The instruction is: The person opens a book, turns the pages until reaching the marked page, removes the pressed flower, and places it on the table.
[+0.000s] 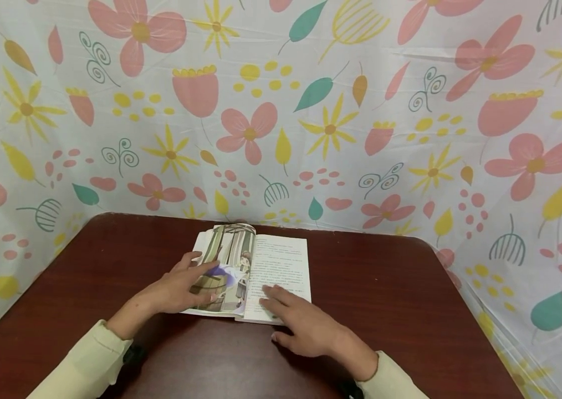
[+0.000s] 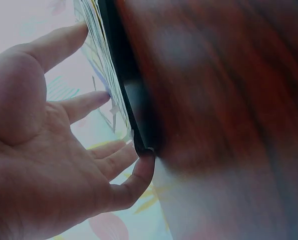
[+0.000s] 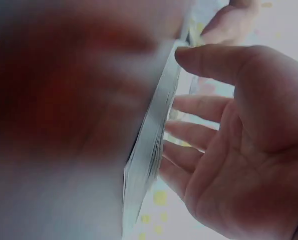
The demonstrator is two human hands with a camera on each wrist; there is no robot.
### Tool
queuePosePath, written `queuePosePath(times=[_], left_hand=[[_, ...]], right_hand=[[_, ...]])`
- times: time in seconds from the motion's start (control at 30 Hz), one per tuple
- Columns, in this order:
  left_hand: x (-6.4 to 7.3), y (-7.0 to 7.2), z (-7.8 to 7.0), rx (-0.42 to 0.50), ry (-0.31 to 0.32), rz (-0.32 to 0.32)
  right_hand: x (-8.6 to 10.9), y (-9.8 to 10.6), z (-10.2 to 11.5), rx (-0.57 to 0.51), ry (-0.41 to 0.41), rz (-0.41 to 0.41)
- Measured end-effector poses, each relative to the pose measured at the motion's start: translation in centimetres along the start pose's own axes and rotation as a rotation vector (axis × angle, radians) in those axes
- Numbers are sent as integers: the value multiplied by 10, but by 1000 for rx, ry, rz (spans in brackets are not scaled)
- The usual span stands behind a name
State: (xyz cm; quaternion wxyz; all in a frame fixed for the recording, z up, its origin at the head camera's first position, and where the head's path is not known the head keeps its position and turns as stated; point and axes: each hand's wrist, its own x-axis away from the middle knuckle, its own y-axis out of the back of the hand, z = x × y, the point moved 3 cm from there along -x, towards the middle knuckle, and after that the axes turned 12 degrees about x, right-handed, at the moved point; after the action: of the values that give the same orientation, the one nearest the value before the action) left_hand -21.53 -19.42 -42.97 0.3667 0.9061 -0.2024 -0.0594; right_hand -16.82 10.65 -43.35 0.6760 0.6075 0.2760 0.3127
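Note:
An open book [image 1: 281, 266] lies on the dark red-brown table, with a colored illustration [image 1: 231, 266] on its left page and printed text on its right page. My left hand [image 1: 176, 288] lies over the left page with its fingers spread; in the left wrist view its fingertips [image 2: 103, 97] meet the page and the little finger is at the book's outer edge. Over the lower right page is my right hand [image 1: 306, 324], fingers extended and fingertips on the paper. Its thumb [image 3: 203, 60] is at the book's near edge in the right wrist view.
The table [image 1: 386, 299] extends to both sides of the book and has rounded far corners. Behind and beside it hangs a white sheet [image 1: 291, 183] printed with pink, yellow and green flowers and leaves. Light-colored sleeves [image 1: 83, 363] cover both forearms.

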Motion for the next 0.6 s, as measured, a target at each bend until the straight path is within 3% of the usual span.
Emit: queuePosePath(times=[0.13, 0.33, 0.6], left_hand=[[-1, 0, 2, -20, -13, 9], [-1, -1, 5, -43, -9, 34], [-1, -2, 5, -50, -17, 32]], right_hand=[[-1, 4, -10, 48, -79, -55], [-2, 7, -17, 167, -93, -102], [-1, 14, -23, 111, -93, -44]])
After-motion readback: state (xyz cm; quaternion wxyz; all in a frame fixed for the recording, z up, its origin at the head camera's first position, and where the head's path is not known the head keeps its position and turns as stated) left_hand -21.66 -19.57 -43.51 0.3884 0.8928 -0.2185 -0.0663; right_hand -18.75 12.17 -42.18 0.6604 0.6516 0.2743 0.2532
